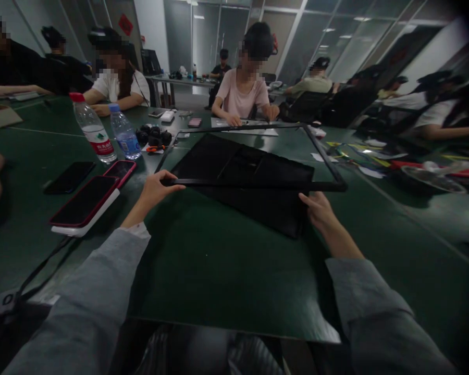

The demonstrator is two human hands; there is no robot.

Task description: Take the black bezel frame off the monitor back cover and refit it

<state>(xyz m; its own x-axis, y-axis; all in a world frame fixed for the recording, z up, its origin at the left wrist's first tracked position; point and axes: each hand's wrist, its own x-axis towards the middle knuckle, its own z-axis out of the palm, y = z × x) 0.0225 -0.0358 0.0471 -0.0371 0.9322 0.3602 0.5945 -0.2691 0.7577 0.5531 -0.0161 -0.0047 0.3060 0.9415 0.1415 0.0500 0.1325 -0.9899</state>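
Center-left, the left hand (156, 191) pinches a black frame (258, 185). Center-right, I cannot tell the right hand (319, 209)'s grip.

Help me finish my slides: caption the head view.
Left hand gripping a black frame, right hand at its near edge, a flat black item and green table below.

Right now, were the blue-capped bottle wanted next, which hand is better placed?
Probably the left hand: though holding the black frame, it is nearer the blue-capped bottle; the right hand is by the frame's opposite end.
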